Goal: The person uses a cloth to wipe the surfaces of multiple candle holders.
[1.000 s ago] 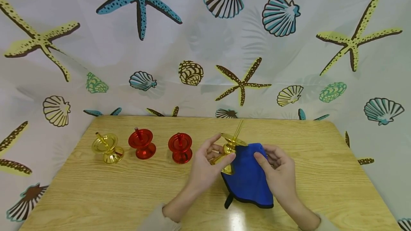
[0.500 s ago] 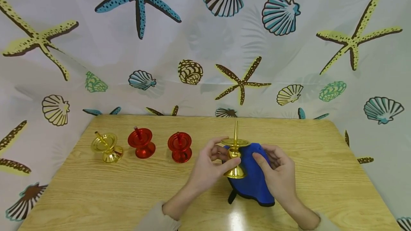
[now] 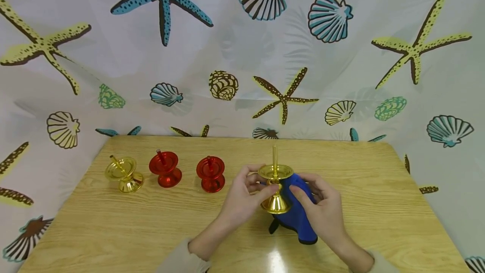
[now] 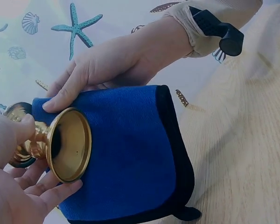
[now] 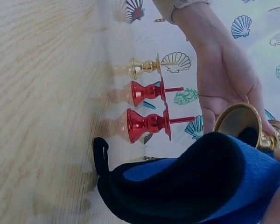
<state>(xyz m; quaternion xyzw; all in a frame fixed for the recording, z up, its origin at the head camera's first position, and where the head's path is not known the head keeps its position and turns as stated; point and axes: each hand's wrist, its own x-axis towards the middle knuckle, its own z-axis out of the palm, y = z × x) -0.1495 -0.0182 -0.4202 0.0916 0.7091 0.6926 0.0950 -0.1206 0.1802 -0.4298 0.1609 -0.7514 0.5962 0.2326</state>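
Observation:
My left hand (image 3: 240, 199) grips a gold candle holder (image 3: 275, 204) around its narrow middle, thumb in front. It stands upright in the hand, its thin spike pointing up from the round dish. The hollow underside of its base (image 4: 73, 144) shows in the left wrist view. My right hand (image 3: 325, 205) pinches a blue cloth (image 3: 295, 218) with black edging and a small black loop, thumb on the near side. The cloth hangs right behind the candle holder and overlaps it. The right hand's other fingers are partly hidden behind the cloth.
On the wooden table (image 3: 113, 231), a second gold candle holder (image 3: 130, 181) and two red ones, the left red candle holder (image 3: 168, 177) and the right red candle holder (image 3: 212, 182), stand in a row at the left. A shell-printed curtain (image 3: 227, 45) hangs behind the table.
The held candle holder has gone from tilted to upright. My right hand and the cloth have shifted slightly left, and the cloth has folded in narrower behind the holder.

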